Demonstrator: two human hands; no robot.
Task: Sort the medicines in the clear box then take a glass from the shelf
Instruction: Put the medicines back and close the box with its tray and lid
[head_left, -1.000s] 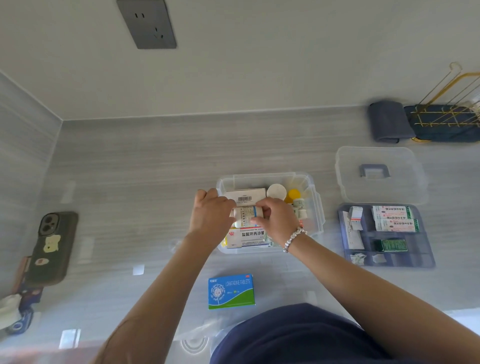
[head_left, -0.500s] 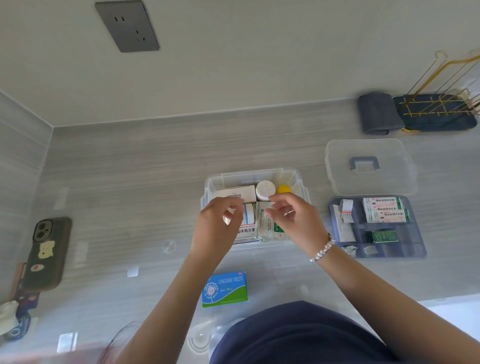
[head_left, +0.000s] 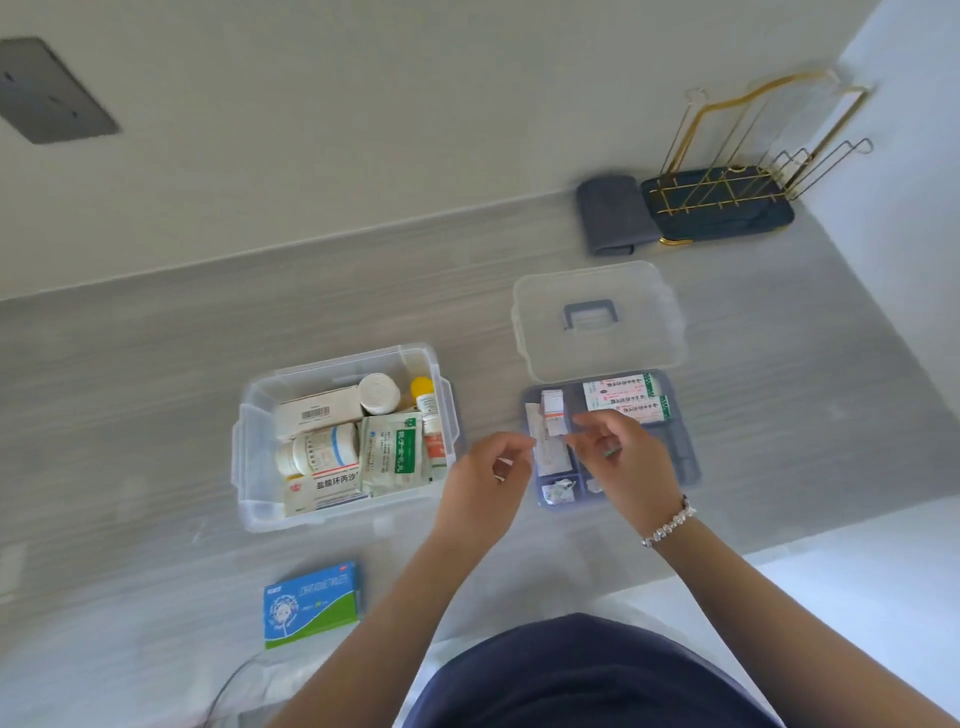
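Clear plastic medicine box (head_left: 249, 470): packed; both loosely curled, empty hands, left hand (head_left: 485, 486) and right hand (head_left: 626, 465), over blue-grey divided tray (head_left: 685, 457); risk: scattering its small loose packets.

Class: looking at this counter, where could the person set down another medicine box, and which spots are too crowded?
Free: the counter left of the clear box, and the strip between that box and the back wall. Also bare counter right of the lid. Crowded: the clear box is packed, and both hands, left and right, hover over the tray.
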